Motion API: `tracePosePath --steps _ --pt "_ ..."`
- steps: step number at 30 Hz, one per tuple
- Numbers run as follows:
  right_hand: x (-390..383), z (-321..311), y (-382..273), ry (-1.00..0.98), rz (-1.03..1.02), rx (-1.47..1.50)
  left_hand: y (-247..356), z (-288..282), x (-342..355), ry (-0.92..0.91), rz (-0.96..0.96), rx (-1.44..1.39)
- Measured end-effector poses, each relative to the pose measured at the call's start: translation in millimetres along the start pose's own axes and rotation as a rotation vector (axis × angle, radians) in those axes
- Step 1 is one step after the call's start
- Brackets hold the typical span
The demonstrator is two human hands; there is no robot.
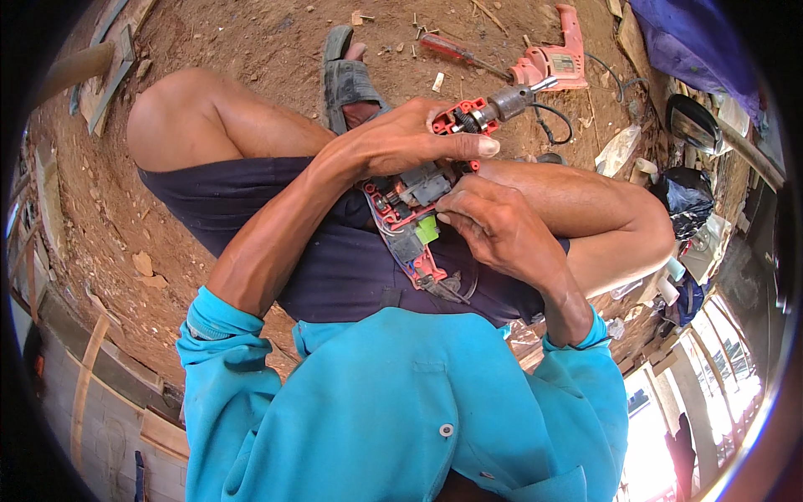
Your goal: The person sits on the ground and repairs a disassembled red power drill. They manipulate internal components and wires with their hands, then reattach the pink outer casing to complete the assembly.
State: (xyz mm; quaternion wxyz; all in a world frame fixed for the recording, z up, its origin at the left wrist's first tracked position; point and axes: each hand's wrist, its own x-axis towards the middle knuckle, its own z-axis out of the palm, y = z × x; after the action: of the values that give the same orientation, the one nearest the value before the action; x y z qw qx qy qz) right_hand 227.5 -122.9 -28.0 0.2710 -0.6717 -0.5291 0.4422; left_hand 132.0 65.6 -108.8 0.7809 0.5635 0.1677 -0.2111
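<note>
An opened power drill (416, 222) lies across my lap, its red housing, motor, gears, wiring and green part exposed, the metal chuck (508, 103) pointing up and right. My left hand (410, 142) is wrapped round the upper part of the drill near the chuck, thumb over it. My right hand (493, 222) is at the lower right of the motor, fingers curled and pinched at the housing; what exactly sits between the fingertips is hidden.
A second red drill (556, 67) and a red-handled screwdriver (443, 48) lie on the dirt floor (217, 46), with scattered small screws and scraps. Plastic bags (682, 201), a mirror (694, 124) and a purple sheet (686, 46) are at the right; wooden pieces lie at the left.
</note>
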Motion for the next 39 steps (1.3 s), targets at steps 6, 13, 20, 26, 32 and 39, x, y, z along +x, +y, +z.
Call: tracePosePath --steps 6,13,20,26,32,39 --pt "1 -2 -4 -0.011 0.015 -0.029 -9 4 3 0.072 0.089 -0.04" --pt "0 7 -2 0.032 0.058 -0.028 -8 5 1 0.08 0.056 -0.065" --pt "-5 23 0 0.167 0.004 -0.01 -9 2 1 0.077 0.029 -0.016" --pt "-11 37 2 0.308 0.014 0.075 -3 2 0 0.054 0.02 0.005" --pt "-13 51 -4 0.428 0.271 0.238 -4 0 1 0.007 -0.012 -0.005" --pt "-8 47 -8 0.394 0.435 0.305 1 1 -2 0.022 0.008 -0.009"
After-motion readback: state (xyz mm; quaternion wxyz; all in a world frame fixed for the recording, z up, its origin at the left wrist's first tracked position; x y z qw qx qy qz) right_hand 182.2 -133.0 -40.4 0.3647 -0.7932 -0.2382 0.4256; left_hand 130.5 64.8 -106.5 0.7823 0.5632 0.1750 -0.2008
